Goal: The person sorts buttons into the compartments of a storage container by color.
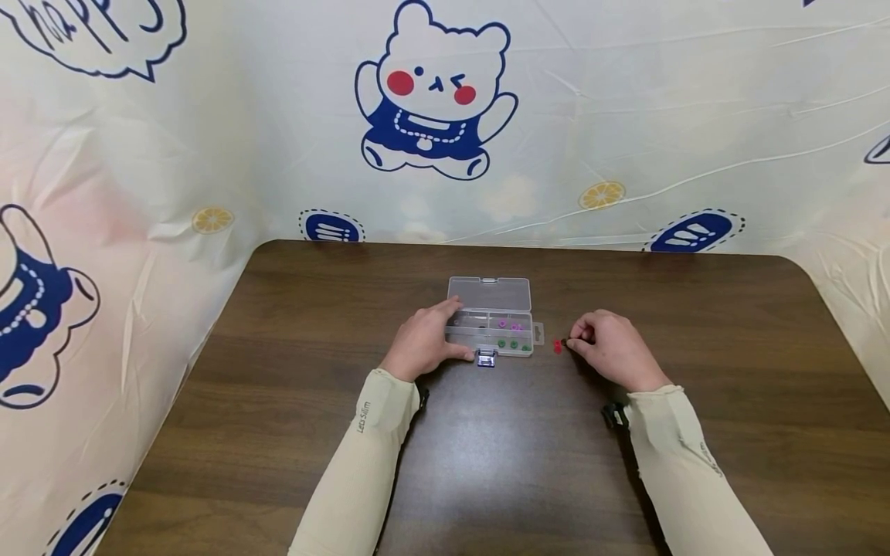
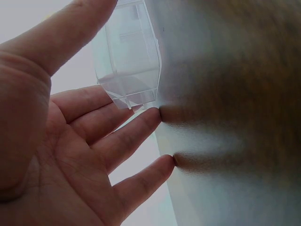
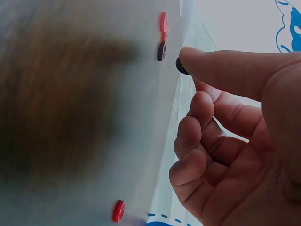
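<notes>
A clear compartment box stands on the table with its lid tipped open to the back. Purple buttons and green buttons lie in separate right-hand compartments. My left hand holds the box's left end, thumb at the front and fingers behind; two fingertips touch the table in the left wrist view. To the right of the box, my right hand pinches a small black button between thumb and forefinger. Red buttons and another dark button lie on the table beside it.
A separate red button lies on the brown wooden table. At the box's right end juts a clear hanging tab. Behind the table hangs a printed cloth with cartoon bears.
</notes>
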`<act>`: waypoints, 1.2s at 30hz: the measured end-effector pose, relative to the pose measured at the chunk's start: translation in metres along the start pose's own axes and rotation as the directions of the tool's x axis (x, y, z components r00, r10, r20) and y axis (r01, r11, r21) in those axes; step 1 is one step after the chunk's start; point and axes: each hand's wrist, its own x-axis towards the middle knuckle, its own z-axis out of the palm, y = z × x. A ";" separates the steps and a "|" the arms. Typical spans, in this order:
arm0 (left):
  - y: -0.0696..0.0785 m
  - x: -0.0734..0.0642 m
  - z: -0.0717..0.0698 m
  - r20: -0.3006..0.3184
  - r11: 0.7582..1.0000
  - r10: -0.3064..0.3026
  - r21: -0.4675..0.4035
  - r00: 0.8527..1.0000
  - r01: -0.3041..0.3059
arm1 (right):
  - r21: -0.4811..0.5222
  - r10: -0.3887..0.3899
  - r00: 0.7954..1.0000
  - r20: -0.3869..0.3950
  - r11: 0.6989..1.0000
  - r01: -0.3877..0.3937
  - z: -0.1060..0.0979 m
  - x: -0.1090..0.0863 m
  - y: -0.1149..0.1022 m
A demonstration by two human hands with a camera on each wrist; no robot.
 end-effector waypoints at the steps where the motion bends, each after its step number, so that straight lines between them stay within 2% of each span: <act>1: 0.000 0.000 0.000 0.000 1.000 -0.002 0.000 1.000 0.002 | 0.000 -0.004 1.000 -0.002 1.000 0.004 0.000 0.000 0.000; 18: -0.001 0.000 0.000 0.002 1.000 0.004 0.014 1.000 -0.004 | -0.010 -0.063 0.997 -0.036 0.998 0.063 0.002 0.004 -0.010; 36: -0.001 0.001 0.000 0.004 1.000 -0.002 0.015 1.000 0.002 | -0.024 -0.080 0.996 -0.039 0.997 0.079 0.003 0.010 -0.018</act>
